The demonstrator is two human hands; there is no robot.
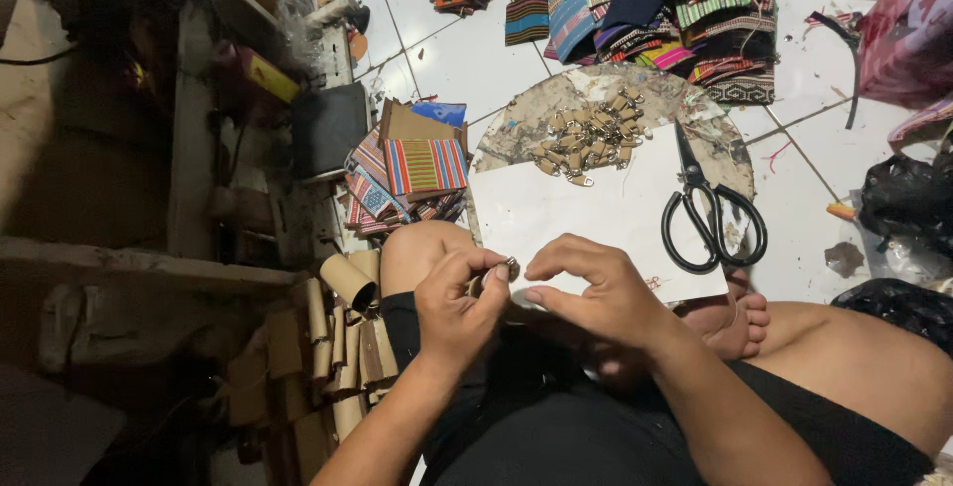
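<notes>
**Small metal clasp pinched between both hands**

Low in the middle of the frame, the left hand point(455, 305) and the right hand point(596, 292) meet over the person's lap, fingertips pressed together around a small metal clasp point(509, 268). Only a glint of it shows between thumb and forefinger; its exact shape is hard to make out.

Judging by the look of it, the clasp is light, rigid and smooth, so it is likely to slip or twist if held loosely. A firm fingertip pinch across its flat sides looks the safest hold. It seems too small for a whole-hand grip.

A heap of similar clasps point(590, 135) lies at the upper centre on a round, worn board point(516, 129), beside a white sheet point(576, 210) and black scissors point(710, 213). The pieces tangle together, so single ones are hard to tell apart.

Striped woven pouches point(635, 0) are stacked at the top of the frame, and cardboard tubes point(342, 332) crowd the lower left. The left side of the frame is dark and cluttered, and the right hand's palm hides whatever lies under it.
</notes>
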